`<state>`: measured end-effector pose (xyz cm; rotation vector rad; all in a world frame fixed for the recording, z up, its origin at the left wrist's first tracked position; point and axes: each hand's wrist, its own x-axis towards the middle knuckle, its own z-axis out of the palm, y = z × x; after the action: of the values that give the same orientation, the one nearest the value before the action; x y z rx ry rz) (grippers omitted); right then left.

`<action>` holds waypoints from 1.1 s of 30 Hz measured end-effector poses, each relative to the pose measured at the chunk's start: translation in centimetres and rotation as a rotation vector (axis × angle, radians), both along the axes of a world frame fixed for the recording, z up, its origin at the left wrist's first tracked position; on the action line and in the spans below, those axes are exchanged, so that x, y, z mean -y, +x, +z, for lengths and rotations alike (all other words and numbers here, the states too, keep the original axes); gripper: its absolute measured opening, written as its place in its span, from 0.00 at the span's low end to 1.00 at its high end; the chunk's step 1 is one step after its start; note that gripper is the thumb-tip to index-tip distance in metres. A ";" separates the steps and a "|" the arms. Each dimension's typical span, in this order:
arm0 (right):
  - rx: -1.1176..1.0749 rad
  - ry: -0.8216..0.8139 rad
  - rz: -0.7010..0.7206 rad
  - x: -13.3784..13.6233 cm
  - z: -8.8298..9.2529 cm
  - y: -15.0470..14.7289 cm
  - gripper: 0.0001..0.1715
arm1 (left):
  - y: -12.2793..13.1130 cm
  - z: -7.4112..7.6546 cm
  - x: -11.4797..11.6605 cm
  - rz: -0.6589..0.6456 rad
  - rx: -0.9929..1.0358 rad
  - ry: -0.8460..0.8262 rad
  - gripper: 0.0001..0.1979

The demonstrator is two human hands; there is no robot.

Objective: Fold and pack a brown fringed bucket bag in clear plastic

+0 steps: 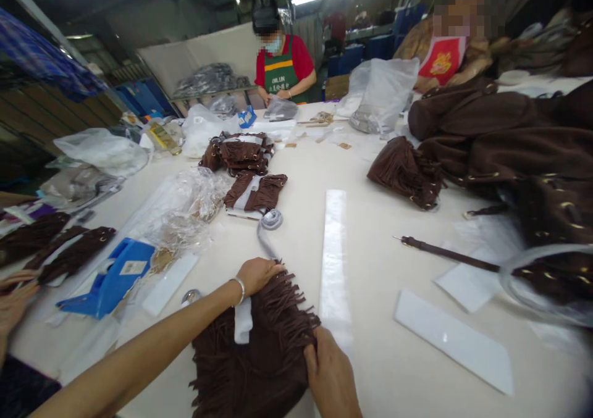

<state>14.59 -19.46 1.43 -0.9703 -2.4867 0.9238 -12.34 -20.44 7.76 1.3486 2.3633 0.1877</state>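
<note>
A dark brown fringed bag [269, 350] lies on the table right in front of me. My left hand [259, 279] reaches over to its far edge, fingers closed on the fringe there. On the bag's right side my right hand [331, 368] pinches the edge, thumb on top. A white strip [243, 320] rests on the bag below my left wrist. Just beyond my left hand, a grey strap [270, 220] ends in a coil. Right of the bag runs a long white plastic strip [335, 251].
Wrapped brown fringed bundles [257, 192] sit ahead. A blue tape dispenser [113, 276] and clear plastic bags [180, 196] lie left. Brown bags [500, 134], a strap [449, 254] and a white board [454, 341] are right. Co-workers [285, 66] stand across; another person's hands [16, 300] show at left.
</note>
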 end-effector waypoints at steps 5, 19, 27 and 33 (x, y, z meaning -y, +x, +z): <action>0.002 -0.007 0.027 0.0 0.8 0.1 0.09 | 4.4 7.0 4.8 0.011 -0.123 0.192 0.16; 0.183 0.107 0.106 -0.5 2.4 -0.2 0.10 | 19.7 -3.1 16.7 -0.232 -0.548 0.251 0.37; 0.192 0.192 0.240 -1.2 5.3 0.9 0.19 | 20.5 -2.9 16.8 -0.170 -0.544 0.265 0.42; -0.141 0.328 0.413 2.1 7.1 -0.9 0.27 | 20.7 -2.7 16.7 -0.118 -0.407 0.360 0.33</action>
<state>13.73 -21.58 8.55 -0.2832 -2.6468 0.6317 8.37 -37.15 5.06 1.8390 2.6584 0.3462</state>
